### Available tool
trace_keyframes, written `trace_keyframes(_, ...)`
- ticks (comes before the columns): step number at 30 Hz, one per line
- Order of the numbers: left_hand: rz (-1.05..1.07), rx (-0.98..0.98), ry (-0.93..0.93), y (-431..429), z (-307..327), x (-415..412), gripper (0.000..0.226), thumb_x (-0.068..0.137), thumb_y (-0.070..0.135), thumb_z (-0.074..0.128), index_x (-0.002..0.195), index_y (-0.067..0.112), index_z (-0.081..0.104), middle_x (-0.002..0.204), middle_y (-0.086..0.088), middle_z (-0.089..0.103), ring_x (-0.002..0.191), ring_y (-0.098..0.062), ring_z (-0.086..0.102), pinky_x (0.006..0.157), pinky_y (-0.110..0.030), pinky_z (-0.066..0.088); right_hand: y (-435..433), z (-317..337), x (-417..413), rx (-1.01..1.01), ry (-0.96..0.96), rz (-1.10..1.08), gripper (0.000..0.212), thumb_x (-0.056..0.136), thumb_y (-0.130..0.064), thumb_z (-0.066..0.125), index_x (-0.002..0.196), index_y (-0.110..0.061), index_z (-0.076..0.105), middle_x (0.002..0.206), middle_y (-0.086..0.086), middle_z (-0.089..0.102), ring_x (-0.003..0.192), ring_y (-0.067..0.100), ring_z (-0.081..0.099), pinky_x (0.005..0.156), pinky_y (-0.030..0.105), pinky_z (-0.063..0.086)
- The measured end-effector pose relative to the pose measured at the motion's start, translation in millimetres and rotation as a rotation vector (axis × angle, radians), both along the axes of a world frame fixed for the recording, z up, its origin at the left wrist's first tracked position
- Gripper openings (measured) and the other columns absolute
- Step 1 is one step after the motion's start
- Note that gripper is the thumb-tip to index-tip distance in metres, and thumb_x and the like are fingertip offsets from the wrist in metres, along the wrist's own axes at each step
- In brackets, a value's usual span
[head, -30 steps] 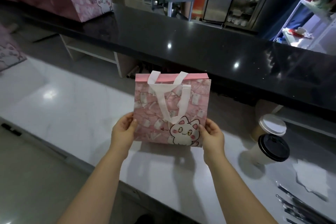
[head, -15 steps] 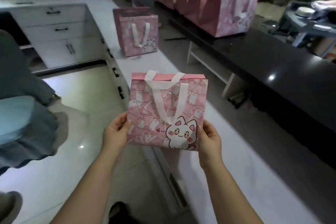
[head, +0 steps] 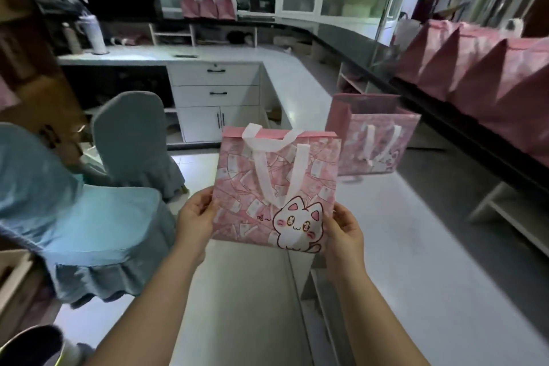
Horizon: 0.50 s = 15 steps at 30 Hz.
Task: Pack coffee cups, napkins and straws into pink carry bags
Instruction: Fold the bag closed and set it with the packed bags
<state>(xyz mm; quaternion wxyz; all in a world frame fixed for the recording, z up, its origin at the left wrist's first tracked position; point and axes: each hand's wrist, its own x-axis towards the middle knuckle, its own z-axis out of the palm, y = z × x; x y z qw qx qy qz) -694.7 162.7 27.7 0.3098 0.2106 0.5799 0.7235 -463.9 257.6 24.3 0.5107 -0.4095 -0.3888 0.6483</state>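
I hold a flat pink carry bag (head: 261, 184) with white handles and a white cat print upright in front of me, above the edge of the white counter (head: 416, 246). My left hand (head: 194, 221) grips its lower left edge. My right hand (head: 344, 230) grips its lower right edge. A second pink carry bag (head: 374, 134) stands open on the counter behind it. No cups, napkins or straws are in view.
A row of pink bags (head: 487, 74) lines the dark upper counter on the right, and three more (head: 208, 4) stand at the far back. Two blue-covered chairs (head: 98, 211) stand on the left. White drawers (head: 218, 92) sit ahead.
The view has swung left, away from the coffee cups and napkin, along the counter. The bag stays held by both hands in the same grip, now nearer the standing open bag.
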Motion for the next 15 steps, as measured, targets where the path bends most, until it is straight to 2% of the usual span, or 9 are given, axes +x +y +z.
trace_keyframes(2, 0.017, -0.017, 0.016, 29, 4, -36, 0.027, 0.098, 0.007, 0.054, 0.103, 0.028, 0.070, 0.103, 0.005, 0.075, 0.095, -0.018, 0.071, 0.065, -0.030, 0.059, 34, 6, -37, 0.011, -0.006, 0.001, 0.022, 0.089, -0.004, 0.065, 0.107, -0.016, 0.067, 0.107, 0.007, 0.073, 0.101, 0.029, 0.069, 0.087, 0.046, 0.056)
trace_keyframes(5, 0.033, -0.008, 0.036, 74, 7, -80, 0.026, 0.098, 0.006, 0.054, 0.106, 0.025, 0.069, 0.108, 0.001, 0.073, 0.103, -0.022, 0.069, 0.081, -0.039, 0.058, 90, 15, -85, 0.030, -0.019, 0.020, 0.024, 0.091, -0.002, 0.062, 0.105, -0.020, 0.067, 0.107, 0.008, 0.073, 0.101, 0.027, 0.069, 0.084, 0.040, 0.058)
trace_keyframes(6, 0.043, -0.009, 0.033, 90, 8, -92, 0.026, 0.098, 0.006, 0.054, 0.105, 0.026, 0.069, 0.108, 0.001, 0.073, 0.103, -0.022, 0.069, 0.082, -0.040, 0.058, 110, 18, -100, 0.041, -0.020, 0.034, 0.025, 0.091, -0.001, 0.061, 0.104, -0.022, 0.068, 0.104, 0.005, 0.074, 0.100, 0.026, 0.070, 0.083, 0.040, 0.058)
trace_keyframes(9, 0.071, 0.007, 0.013, 144, 9, -132, 0.028, 0.098, 0.007, 0.055, 0.100, 0.029, 0.071, 0.106, 0.003, 0.074, 0.096, -0.018, 0.072, 0.067, -0.032, 0.059, 176, 21, -144, 0.084, -0.021, 0.067, 0.027, 0.092, 0.001, 0.058, 0.102, -0.023, 0.068, 0.098, 0.002, 0.075, 0.100, 0.027, 0.069, 0.089, 0.046, 0.055)
trace_keyframes(13, 0.124, 0.018, 0.035, 224, 19, -186, 0.029, 0.096, 0.005, 0.057, 0.098, 0.029, 0.071, 0.102, 0.005, 0.075, 0.095, -0.021, 0.072, 0.073, -0.038, 0.059, 266, 27, -203, 0.144, -0.013, 0.125, 0.025, 0.092, -0.004, 0.060, 0.104, -0.024, 0.070, 0.100, 0.003, 0.075, 0.100, 0.027, 0.070, 0.083, 0.041, 0.057)
trace_keyframes(15, 0.163, 0.016, 0.030, 262, 29, -210, 0.033, 0.095, 0.003, 0.057, 0.093, 0.033, 0.072, 0.099, 0.007, 0.075, 0.093, -0.021, 0.072, 0.071, -0.038, 0.060, 309, 34, -233, 0.150, -0.010, 0.168, 0.023, 0.092, -0.007, 0.061, 0.104, -0.024, 0.070, 0.101, 0.003, 0.075, 0.099, 0.026, 0.070, 0.083, 0.043, 0.057)
